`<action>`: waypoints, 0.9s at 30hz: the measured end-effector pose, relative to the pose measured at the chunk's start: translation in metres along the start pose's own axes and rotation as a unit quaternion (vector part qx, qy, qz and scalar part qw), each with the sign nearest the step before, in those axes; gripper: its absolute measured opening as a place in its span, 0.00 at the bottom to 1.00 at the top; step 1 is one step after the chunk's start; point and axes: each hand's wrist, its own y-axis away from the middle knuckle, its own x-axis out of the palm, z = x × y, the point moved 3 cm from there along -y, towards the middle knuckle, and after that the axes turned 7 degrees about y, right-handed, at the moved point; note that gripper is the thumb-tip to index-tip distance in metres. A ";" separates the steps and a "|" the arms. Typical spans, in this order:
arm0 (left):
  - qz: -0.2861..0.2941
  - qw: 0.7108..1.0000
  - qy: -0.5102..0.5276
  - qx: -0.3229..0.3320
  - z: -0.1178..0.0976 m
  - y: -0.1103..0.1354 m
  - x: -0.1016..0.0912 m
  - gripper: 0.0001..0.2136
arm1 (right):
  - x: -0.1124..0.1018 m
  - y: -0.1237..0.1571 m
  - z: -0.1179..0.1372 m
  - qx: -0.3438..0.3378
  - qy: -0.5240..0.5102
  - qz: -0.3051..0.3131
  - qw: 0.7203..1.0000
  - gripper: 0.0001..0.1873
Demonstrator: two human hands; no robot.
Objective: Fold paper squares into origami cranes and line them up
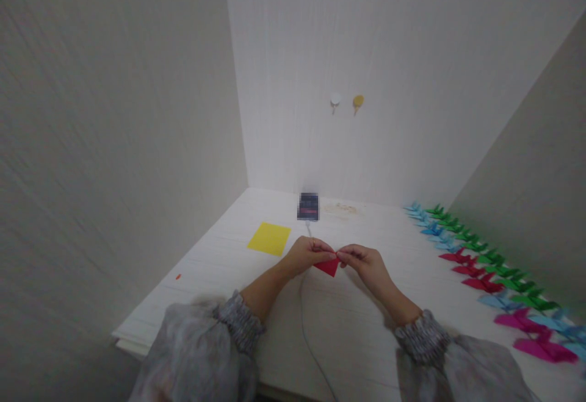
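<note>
A small piece of folded red paper (pixel 330 265) is held just above the middle of the white table. My left hand (pixel 306 255) pinches its upper left part, the thumb lying across it. My right hand (pixel 364 260) pinches the paper's upper right corner between thumb and fingertips, close against the left fingertips. One pointed corner of the paper hangs down below the hands; the rest is hidden by the left fingers. A flat yellow paper square (pixel 269 239) lies on the table left of my left hand.
Rows of folded paper cranes (pixel 480 282) in green, blue, red and pink stand along the right side. A dark blurred device (pixel 308 207) with a white cable (pixel 306 335) sits at the back. An orange scrap (pixel 178 277) lies near the table's (pixel 210 292) left edge. Walls enclose three sides.
</note>
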 end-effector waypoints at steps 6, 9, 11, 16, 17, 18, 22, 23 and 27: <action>-0.025 0.999 -0.037 0.009 0.000 0.000 -0.002 0.12 | 0.001 0.001 0.001 0.011 -0.012 0.014 1.000 0.08; -0.028 0.999 -0.044 0.013 -0.001 0.000 -0.002 0.12 | 0.001 0.001 0.002 0.016 -0.014 0.017 1.000 0.08; -0.030 0.998 -0.047 0.015 -0.003 0.001 -0.001 0.12 | 0.001 0.002 0.002 0.015 -0.014 0.017 1.000 0.08; -0.035 0.998 -0.051 0.028 -0.003 0.001 0.000 0.11 | 0.001 0.002 0.002 0.021 -0.027 0.018 0.999 0.09; -0.034 0.998 -0.052 0.032 -0.003 0.001 -0.001 0.11 | 0.001 0.002 0.002 0.026 -0.036 0.018 0.999 0.09; -0.033 0.997 -0.054 0.036 -0.002 0.001 -0.001 0.11 | 0.002 0.002 0.002 0.030 -0.046 0.019 0.998 0.09; -0.035 0.996 -0.071 0.046 -0.001 0.000 -0.001 0.11 | 0.004 0.001 0.002 0.035 -0.084 0.026 0.996 0.09; -0.036 0.996 -0.074 0.046 -0.001 0.000 -0.002 0.11 | 0.004 0.000 0.002 0.035 -0.089 0.030 0.995 0.09; -0.032 0.996 -0.074 0.044 -0.002 0.001 -0.001 0.11 | 0.006 0.001 0.003 0.038 -0.109 0.039 0.993 0.09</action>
